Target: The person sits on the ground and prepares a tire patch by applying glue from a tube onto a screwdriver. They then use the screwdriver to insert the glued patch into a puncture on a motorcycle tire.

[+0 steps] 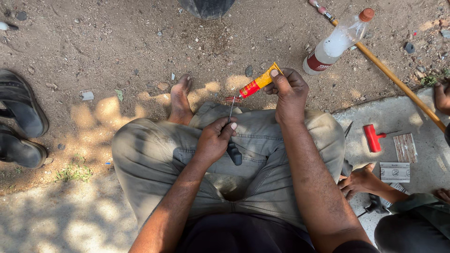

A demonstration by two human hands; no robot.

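I sit cross-legged on dirt ground. My right hand (pixel 289 93) pinches a small red and yellow glue tube (pixel 257 84), its nozzle pointing left and down. My left hand (pixel 214 139) grips a black-handled tool (pixel 234 153) whose thin metal shaft (pixel 231 109) points up to the tube's nozzle. The tube's tip and the shaft's end meet above my knee. My bare foot (pixel 180 99) shows just left of them.
A clear plastic bottle (pixel 336 43) with an orange cap lies at upper right beside a long wooden stick (pixel 398 82). A red-handled tool (pixel 373 137) and small packets (pixel 394 172) lie on the concrete slab. Another person's hand (pixel 358 181) rests there. Black sandals (pixel 21 117) sit at left.
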